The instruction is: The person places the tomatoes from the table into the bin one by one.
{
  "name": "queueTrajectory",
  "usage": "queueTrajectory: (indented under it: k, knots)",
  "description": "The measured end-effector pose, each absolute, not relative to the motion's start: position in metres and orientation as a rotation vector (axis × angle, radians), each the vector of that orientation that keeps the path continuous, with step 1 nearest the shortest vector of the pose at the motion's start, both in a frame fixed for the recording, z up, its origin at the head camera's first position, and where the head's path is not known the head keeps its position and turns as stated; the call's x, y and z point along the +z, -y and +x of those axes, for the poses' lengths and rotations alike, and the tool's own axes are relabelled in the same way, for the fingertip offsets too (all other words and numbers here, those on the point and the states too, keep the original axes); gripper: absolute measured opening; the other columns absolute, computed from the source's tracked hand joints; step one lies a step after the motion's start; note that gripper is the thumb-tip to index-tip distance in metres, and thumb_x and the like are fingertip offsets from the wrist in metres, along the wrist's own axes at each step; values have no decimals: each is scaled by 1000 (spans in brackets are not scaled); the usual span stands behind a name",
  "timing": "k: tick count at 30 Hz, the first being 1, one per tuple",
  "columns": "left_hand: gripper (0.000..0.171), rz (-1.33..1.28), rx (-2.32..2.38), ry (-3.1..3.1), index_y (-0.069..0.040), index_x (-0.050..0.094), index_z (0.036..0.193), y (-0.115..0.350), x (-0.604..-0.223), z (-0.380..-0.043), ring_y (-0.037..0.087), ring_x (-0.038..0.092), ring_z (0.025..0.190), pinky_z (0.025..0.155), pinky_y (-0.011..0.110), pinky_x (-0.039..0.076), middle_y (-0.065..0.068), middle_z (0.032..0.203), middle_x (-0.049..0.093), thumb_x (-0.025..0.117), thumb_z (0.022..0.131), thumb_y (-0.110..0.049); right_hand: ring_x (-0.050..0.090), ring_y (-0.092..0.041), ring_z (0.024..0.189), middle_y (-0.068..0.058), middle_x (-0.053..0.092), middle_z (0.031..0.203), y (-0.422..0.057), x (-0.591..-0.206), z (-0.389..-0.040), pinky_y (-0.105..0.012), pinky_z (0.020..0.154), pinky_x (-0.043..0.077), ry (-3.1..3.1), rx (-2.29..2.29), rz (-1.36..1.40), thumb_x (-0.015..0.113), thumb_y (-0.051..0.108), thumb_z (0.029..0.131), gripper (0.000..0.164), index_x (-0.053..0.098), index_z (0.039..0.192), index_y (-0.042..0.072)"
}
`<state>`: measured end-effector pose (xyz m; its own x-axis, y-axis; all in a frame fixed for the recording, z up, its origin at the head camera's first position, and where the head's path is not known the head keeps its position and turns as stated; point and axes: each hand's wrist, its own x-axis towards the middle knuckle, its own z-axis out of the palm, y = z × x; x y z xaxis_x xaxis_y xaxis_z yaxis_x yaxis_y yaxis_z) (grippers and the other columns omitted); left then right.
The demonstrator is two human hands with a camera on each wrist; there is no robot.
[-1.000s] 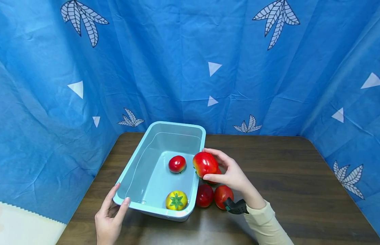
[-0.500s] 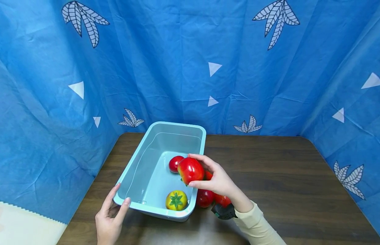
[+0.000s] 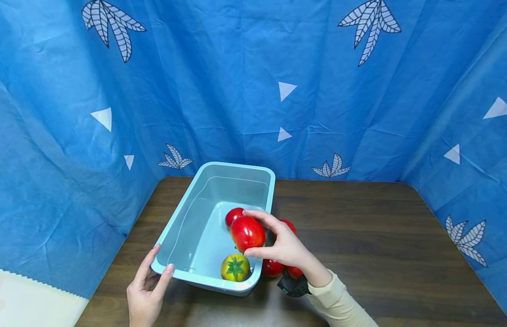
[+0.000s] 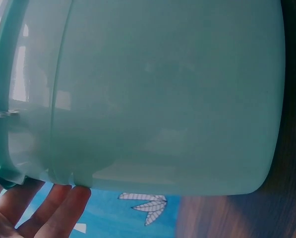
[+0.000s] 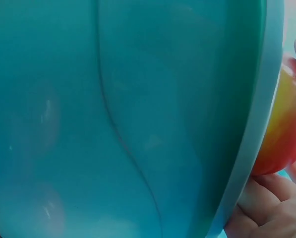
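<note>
In the head view a light blue plastic tub [image 3: 210, 236] stands at an angle on the table. My left hand [image 3: 147, 288] grips its near left corner, thumb at the rim and fingers along the outer side; the left wrist view shows those fingers [image 4: 63, 213] against the tub wall [image 4: 162, 99]. My right hand [image 3: 280, 243] holds a shiny red tomato [image 3: 247, 234] between thumb and fingers, over the tub's right part. A yellow patch on this tomato [image 5: 281, 124] shows beyond the rim in the right wrist view. Inside the tub are a smaller red fruit [image 3: 234, 216] and a yellow tomato [image 3: 235, 268] with a green star-shaped calyx.
Just right of the tub, partly behind my right hand and wrist, lie a dark red fruit [image 3: 272, 268] and two more red ones, a near fruit [image 3: 295, 272] and a far fruit [image 3: 289, 225]. A blue patterned curtain [image 3: 253, 91] surrounds the brown table [image 3: 380, 245].
My right hand has carried the red tomato leftward and slightly nearer, from the tub's right rim to over its inside. My left hand and the tub have stayed in place.
</note>
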<state>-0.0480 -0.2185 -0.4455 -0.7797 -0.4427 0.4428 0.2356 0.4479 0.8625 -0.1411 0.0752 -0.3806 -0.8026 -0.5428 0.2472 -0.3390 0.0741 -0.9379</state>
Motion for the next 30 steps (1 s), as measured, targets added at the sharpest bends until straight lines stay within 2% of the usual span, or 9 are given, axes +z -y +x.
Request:
queueTrajectory:
  k: [3,8,12,15,21,30]
  knots:
    - [57,182,-1365,2064,-6,57,130,218,-445,-48,0,63,88,66,12,49,-12,106,62,70,76,11,45,-24,121,1,46,137,-74,-383,-141,-39,84,50,-2186,-1816,-942,80,18,74,74,44,139,22]
    - [57,207,-1366,2074,-9,57,130,218,-444,-48,-2,62,89,66,12,49,-14,108,61,70,77,9,45,-16,124,4,49,136,-75,-387,-141,-52,96,40,-2211,-1814,-989,78,21,76,71,45,138,23]
    - [57,224,-1374,2079,-10,57,130,217,-443,-48,-2,62,91,67,12,49,-13,110,60,71,78,8,45,-14,124,7,50,135,-77,-390,-141,-58,97,36,-2206,-1827,-978,77,21,77,67,47,136,24]
    - [56,229,-1388,2076,-11,57,130,217,-442,-48,-1,62,92,67,12,49,-12,111,60,71,78,7,45,-15,124,5,51,134,-78,-391,-140,-56,97,37,-2213,-1840,-978,78,18,77,66,48,136,21]
    - [57,211,-1401,2066,-9,57,130,218,-443,-49,-1,62,91,67,12,49,-11,113,60,70,78,8,45,-18,124,0,52,134,-84,-394,-138,-47,96,42,-2240,-1870,-990,78,10,76,66,49,134,16]
    - [57,196,-1382,2072,-8,57,130,219,-444,-49,-2,62,90,66,12,49,-12,113,60,71,77,9,46,-17,123,2,52,133,-97,-404,-138,-46,98,40,-2307,-1894,-1013,76,10,79,60,50,133,18]
